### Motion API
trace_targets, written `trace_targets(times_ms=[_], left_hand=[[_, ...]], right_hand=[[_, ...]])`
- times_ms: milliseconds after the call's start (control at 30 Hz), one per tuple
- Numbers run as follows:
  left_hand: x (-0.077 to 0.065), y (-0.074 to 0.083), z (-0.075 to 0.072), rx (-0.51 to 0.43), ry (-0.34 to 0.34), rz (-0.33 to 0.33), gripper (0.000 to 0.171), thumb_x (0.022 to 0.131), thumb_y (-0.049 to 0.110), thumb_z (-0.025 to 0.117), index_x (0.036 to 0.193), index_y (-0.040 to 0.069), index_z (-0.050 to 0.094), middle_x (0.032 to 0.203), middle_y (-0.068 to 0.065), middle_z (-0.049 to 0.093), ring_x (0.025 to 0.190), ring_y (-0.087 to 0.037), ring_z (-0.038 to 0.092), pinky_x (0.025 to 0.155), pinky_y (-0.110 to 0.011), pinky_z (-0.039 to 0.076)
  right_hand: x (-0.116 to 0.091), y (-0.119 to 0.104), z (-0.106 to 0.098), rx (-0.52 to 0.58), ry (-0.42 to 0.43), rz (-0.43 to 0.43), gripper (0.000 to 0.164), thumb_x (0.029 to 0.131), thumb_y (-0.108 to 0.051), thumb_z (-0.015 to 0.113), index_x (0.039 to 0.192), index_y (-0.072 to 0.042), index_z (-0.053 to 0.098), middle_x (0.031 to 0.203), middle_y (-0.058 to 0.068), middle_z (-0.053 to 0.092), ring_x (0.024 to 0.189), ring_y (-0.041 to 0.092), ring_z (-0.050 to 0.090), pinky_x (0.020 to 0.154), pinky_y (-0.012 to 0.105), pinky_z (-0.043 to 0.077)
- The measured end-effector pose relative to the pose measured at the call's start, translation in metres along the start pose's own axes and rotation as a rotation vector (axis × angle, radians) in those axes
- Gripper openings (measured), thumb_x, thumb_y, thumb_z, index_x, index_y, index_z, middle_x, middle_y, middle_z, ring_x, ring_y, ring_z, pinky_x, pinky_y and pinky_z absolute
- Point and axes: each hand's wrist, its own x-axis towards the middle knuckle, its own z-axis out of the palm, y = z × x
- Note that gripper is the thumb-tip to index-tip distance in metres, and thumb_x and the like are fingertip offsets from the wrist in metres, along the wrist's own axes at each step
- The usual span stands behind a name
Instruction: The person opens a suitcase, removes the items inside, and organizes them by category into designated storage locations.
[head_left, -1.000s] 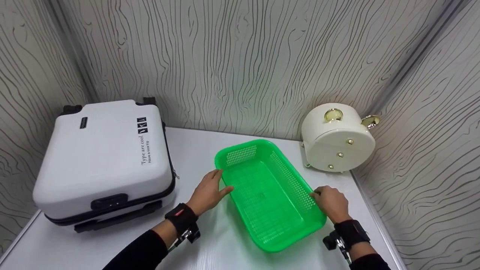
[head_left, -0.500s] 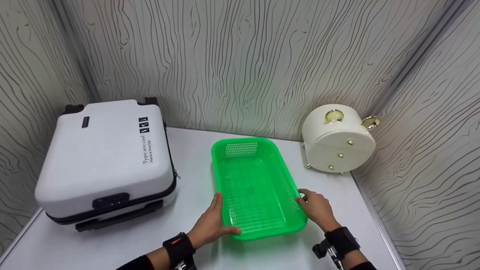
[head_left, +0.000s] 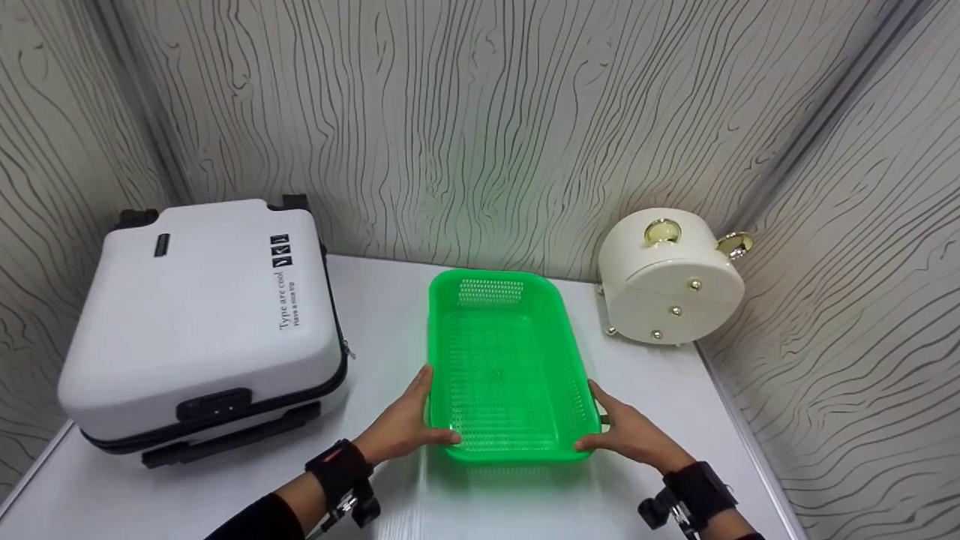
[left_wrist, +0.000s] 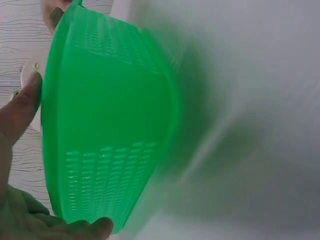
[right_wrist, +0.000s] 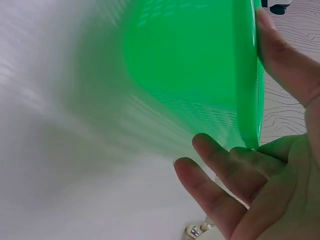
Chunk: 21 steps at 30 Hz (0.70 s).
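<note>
A green plastic basket [head_left: 502, 352] with perforated walls stands on the white table, its long sides running away from me. My left hand [head_left: 397, 429] lies at its near left corner, thumb on the front rim and extended fingers along the left side. At the near right corner, my right hand [head_left: 634, 435] has its thumb on the rim and fingers along the right wall. In the right wrist view, that hand's fingers [right_wrist: 220, 167] are spread, and the lower ones reach out past the wall. The left wrist view shows left fingers [left_wrist: 75, 227] against the perforated wall [left_wrist: 105, 175].
A white suitcase [head_left: 202, 315] lies flat to the left. At the back right, near the wall, stands a cream rounded case [head_left: 671, 289] with gold knobs. Wood-patterned walls [head_left: 420, 135] enclose the white table [head_left: 382, 315] at the back and sides.
The basket has turned from slanted to nearly straight, its near end swinging left. My left hand slid down to the near left corner; my right moved left, to the near right corner.
</note>
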Motion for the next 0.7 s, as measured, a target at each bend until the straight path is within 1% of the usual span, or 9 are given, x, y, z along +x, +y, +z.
trace_targets(times_ms=[100,200,333,400,467,633,700], left_hand=[[-0.008,0.000,0.001,0.012,-0.008,0.017,0.131,0.066,0.047,0.087,0.153,-0.006,0.005,0.159,-0.025,0.006,0.145,-0.038,0.016,0.114,-0.050,0.022],[-0.014,-0.002,0.004,0.042,-0.013,0.034,0.130,0.065,0.039,0.090,0.153,-0.006,0.006,0.159,-0.024,0.007,0.145,-0.037,0.016,0.114,-0.050,0.021],[-0.012,-0.006,0.007,0.054,-0.009,0.045,0.125,0.066,0.029,0.091,0.154,-0.004,0.007,0.160,-0.022,0.007,0.145,-0.036,0.017,0.113,-0.049,0.023],[-0.008,-0.007,0.008,0.048,-0.014,0.044,0.126,0.066,0.030,0.091,0.154,-0.003,0.007,0.161,-0.021,0.005,0.145,-0.036,0.017,0.113,-0.049,0.025],[-0.001,-0.007,0.009,0.036,-0.024,0.049,0.128,0.066,0.033,0.091,0.154,-0.003,0.006,0.161,-0.020,0.004,0.145,-0.036,0.017,0.113,-0.049,0.025],[0.022,-0.005,0.015,0.016,-0.030,0.067,0.126,0.068,0.033,0.090,0.154,-0.004,0.005,0.161,-0.020,0.004,0.146,-0.034,0.014,0.114,-0.048,0.022],[0.031,-0.003,0.018,0.016,-0.030,0.063,0.126,0.069,0.034,0.089,0.154,-0.003,0.005,0.161,-0.020,0.004,0.146,-0.033,0.012,0.115,-0.047,0.021]], right_hand=[[0.000,0.001,0.002,0.022,-0.007,-0.011,0.117,0.075,-0.040,0.085,0.155,0.001,0.010,0.153,0.032,0.024,0.126,0.050,0.045,0.096,0.058,0.044],[0.001,0.005,0.003,0.049,-0.024,-0.038,0.118,0.074,-0.035,0.086,0.155,0.002,0.008,0.153,0.033,0.021,0.127,0.050,0.044,0.096,0.057,0.044],[0.000,0.009,0.000,0.112,-0.076,-0.086,0.120,0.075,-0.027,0.087,0.154,0.003,0.002,0.154,0.034,0.013,0.129,0.053,0.038,0.096,0.055,0.046],[0.000,0.010,-0.002,0.138,-0.094,-0.096,0.122,0.074,-0.025,0.087,0.154,0.003,-0.001,0.155,0.035,0.010,0.131,0.054,0.036,0.096,0.054,0.046],[-0.002,0.013,-0.004,0.140,-0.090,-0.090,0.122,0.074,-0.025,0.087,0.154,0.004,-0.001,0.155,0.035,0.010,0.131,0.054,0.035,0.096,0.054,0.046],[-0.002,0.020,-0.013,0.064,-0.038,-0.036,0.120,0.075,-0.033,0.086,0.154,0.004,0.004,0.154,0.034,0.018,0.130,0.051,0.039,0.097,0.056,0.045],[-0.001,0.024,-0.017,0.036,-0.010,-0.007,0.118,0.075,-0.037,0.085,0.154,0.003,0.007,0.153,0.033,0.022,0.130,0.049,0.041,0.097,0.056,0.044]])
